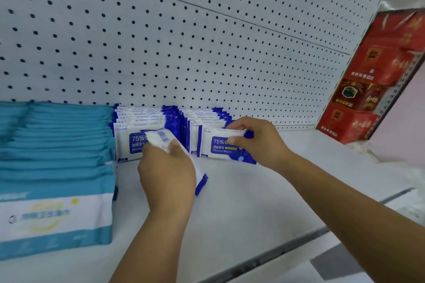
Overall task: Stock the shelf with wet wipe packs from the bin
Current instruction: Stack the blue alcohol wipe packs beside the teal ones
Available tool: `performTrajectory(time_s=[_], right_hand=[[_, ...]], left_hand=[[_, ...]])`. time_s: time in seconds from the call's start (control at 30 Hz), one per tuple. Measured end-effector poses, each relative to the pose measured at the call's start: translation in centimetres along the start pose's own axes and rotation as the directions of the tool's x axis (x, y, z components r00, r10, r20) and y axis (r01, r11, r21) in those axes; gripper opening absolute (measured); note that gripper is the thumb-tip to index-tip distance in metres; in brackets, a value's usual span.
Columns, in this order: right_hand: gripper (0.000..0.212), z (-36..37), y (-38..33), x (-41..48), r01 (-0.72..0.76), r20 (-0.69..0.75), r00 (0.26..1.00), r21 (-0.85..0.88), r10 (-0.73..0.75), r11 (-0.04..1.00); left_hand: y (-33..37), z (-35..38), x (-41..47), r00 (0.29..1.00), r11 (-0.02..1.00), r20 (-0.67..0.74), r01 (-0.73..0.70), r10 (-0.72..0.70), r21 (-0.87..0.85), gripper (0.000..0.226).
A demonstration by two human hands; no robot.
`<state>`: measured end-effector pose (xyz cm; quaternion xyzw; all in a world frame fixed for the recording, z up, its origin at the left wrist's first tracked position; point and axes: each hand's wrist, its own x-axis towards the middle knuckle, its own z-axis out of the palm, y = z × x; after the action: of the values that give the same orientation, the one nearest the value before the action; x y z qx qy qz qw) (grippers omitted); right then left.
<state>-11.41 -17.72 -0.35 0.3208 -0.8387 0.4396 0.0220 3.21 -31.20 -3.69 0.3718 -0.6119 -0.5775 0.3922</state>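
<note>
seating a wipe pack at the front of a shelf row

step in hand (a judgement from the layout): the right hand (255, 142) is seating the front pack (218, 148) against the right row (202, 115), while the left hand (167, 174) holds the next one ready. the bin is not in view.

grip state. the right hand pinches the front pack near its upper right corner, thumb on the printed face and fingers curled over the top edge. the left hand is wrapped round the middle of the held pack (158, 136).

location. both rows stand on the shelf (253, 195) against the pegboard back panel (184, 41). the left row (138, 122) is just beside the teal packs (57, 156). red boxes (368, 80) are stacked well apart at the right end. the held pack is in the air in front of the left row.

orientation. the front pack stands on a long edge, with its long axis left to right along the shelf and its printed face toward the aisle. its right end sits slightly lower. the held pack is tilted, with its long axis diagonal from upper left to lower right. its blue end points down toward the deck and its barcode side is up (the printed face is turned away).

procedure. push the front pack back until it touches the pack behind, and level it before release. rotate the held pack so the printed face looks outward and its long axis matches the row, then set it on its long edge. soft packs are likely to slump, so support the row while letting go.
</note>
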Motion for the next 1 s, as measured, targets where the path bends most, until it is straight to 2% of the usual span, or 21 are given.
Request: performTrajectory(time_s=[0.17, 0.23, 0.37, 0.43, 0.53, 0.63, 0.7, 0.8, 0.9, 0.97, 1.0], right_hand=[[0.025, 1.9, 0.5, 3.0, 0.035, 0.053, 0.998, -0.071, -0.032, 0.997], [0.030, 2.2, 0.8, 3.7, 0.064, 0.041, 0.997, -0.164, -0.058, 0.984], [0.044, 2.6, 1.9, 3.8, 0.236, 0.002, 0.967, -0.376, -0.254, 0.896], [0.051, 2.8, 2.4, 3.5, 0.267, -0.023, 0.954, -0.385, -0.298, 0.883], [0.057, 2.9, 2.8, 3.1, 0.234, -0.065, 0.957, -0.395, -0.281, 0.888], [0.054, 2.7, 2.7, 2.3, 0.229, -0.107, 0.956, -0.303, -0.272, 0.925], [0.044, 2.5, 2.4, 1.3, 0.224, -0.139, 0.957, -0.203, -0.254, 0.953], [0.022, 1.7, 0.7, -1.1, 0.100, -0.152, 0.984, 0.043, -0.092, 0.994], [0.033, 0.8, -1.0, -3.1, -0.064, 0.043, 0.998, 0.293, 0.053, 0.954], [0.042, 0.3, -1.9, -4.3, -0.157, 0.204, 0.975, 0.386, 0.082, 0.909], [0.039, 0.1, -2.2, -4.9, -0.175, 0.246, 0.966, 0.415, 0.075, 0.893]], left_hand=[[0.3, -0.3, 0.2, 0.999, 0.999, -0.031, 0.020, -0.022, -0.050, 0.030], [0.5, -0.3, 0.1, 0.999, 0.998, -0.029, 0.018, -0.019, -0.053, 0.029], [0.4, -0.4, 0.2, 0.999, 0.998, -0.037, 0.011, -0.014, -0.063, 0.029], [0.3, -0.3, 0.3, 0.999, 0.998, -0.039, 0.003, -0.006, -0.070, 0.029], [0.1, -0.2, 0.3, 1.000, 0.997, -0.019, 0.009, -0.011, -0.080, 0.028], [0.2, -0.2, 0.3, 1.000, 0.993, 0.000, 0.022, -0.023, -0.116, 0.028], [0.2, -0.2, 0.4, 0.999, 0.984, 0.034, 0.043, -0.038, -0.172, 0.025], [0.6, -0.2, 0.1, 0.985, 0.943, 0.149, 0.128, -0.086, -0.307, 0.016], [1.3, 0.0, -0.4, 0.932, 0.894, 0.349, 0.234, -0.094, -0.383, 0.010], [1.5, 0.2, -0.9, 0.873, 0.881, 0.485, 0.271, -0.055, -0.388, 0.017], [1.6, 0.3, -1.2, 0.843, 0.876, 0.536, 0.285, -0.037, -0.388, 0.020]])
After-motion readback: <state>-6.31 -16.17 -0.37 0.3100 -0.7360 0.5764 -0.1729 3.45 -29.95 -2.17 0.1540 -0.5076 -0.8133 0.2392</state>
